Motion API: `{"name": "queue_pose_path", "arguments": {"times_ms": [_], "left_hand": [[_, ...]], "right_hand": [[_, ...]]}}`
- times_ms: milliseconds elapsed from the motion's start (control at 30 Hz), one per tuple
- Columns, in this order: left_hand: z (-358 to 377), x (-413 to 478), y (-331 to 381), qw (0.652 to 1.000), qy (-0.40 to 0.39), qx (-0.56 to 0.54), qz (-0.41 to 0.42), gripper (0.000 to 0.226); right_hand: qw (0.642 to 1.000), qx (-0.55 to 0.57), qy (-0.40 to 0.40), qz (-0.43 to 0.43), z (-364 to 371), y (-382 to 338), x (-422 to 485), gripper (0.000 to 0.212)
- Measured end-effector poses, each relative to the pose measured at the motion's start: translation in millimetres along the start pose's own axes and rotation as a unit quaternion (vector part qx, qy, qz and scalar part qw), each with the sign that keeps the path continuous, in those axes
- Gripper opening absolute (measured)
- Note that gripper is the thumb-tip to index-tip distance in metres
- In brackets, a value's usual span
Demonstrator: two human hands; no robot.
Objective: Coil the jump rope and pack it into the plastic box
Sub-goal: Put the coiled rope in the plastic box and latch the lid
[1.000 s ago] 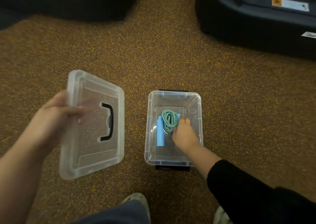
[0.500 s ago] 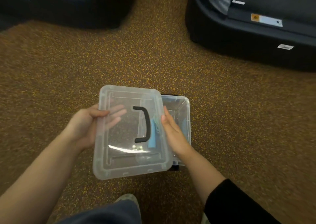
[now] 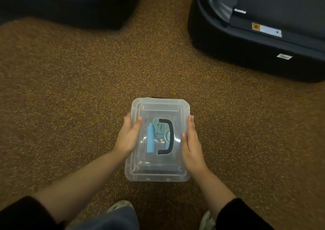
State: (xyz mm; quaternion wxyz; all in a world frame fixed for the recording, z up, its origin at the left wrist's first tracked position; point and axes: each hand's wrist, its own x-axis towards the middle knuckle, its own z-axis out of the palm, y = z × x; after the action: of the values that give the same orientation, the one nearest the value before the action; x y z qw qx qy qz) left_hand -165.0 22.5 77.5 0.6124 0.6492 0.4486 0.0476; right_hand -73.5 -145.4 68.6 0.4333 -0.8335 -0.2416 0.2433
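Observation:
The clear plastic box (image 3: 154, 176) stands on the speckled brown floor with its clear lid (image 3: 161, 105) lying flat on top. A black handle (image 3: 168, 138) runs across the lid. Through the lid I see the coiled green jump rope (image 3: 158, 129) with its blue handle (image 3: 150, 141) inside the box. My left hand (image 3: 128, 138) presses the lid's left edge, thumb on top. My right hand (image 3: 191, 143) presses the right edge the same way.
Two dark machine bases stand on the floor, one at the top left (image 3: 70, 6) and one at the top right (image 3: 260, 41). My shoes (image 3: 121, 205) and trouser leg show at the bottom edge, close to the box.
My right hand left the rope in the box. My left hand carried the lid from the left over the box, and both hands now hold it down on the box.

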Motion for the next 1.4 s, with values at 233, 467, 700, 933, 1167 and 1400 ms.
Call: {"name": "queue_pose_path", "arguments": {"times_ms": [233, 467, 700, 933, 1167, 1400], "left_hand": [[17.8, 17.6, -22.6, 0.998, -0.022, 0.053, 0.025, 0.051], [28.1, 27.9, -25.7, 0.987, -0.009, 0.146, 0.062, 0.058], [28.0, 37.9, -32.2, 0.949, 0.002, 0.288, 0.133, 0.062], [25.3, 41.2, -33.0, 0.881, 0.021, 0.443, 0.164, 0.071], [27.6, 27.6, -32.9, 0.75, -0.038, 0.584, 0.307, 0.084], [38.0, -16.0, -63.2, 0.644, -0.219, 0.599, 0.423, 0.119]], "right_hand": [[0.999, -0.049, 0.004, -0.003, -0.4, 24.2, 6.8, 0.052], [0.999, -0.047, -0.01, 0.01, 6.5, 38.6, 15.7, 0.051], [0.987, -0.157, -0.016, -0.011, 9.4, 47.7, 31.5, 0.055], [0.947, -0.317, -0.019, -0.041, 7.1, 42.3, 44.2, 0.064], [0.901, -0.42, -0.028, -0.107, 2.8, 29.2, 114.5, 0.072], [0.883, -0.436, -0.155, -0.074, 1.0, -3.2, 161.2, 0.089]]}}
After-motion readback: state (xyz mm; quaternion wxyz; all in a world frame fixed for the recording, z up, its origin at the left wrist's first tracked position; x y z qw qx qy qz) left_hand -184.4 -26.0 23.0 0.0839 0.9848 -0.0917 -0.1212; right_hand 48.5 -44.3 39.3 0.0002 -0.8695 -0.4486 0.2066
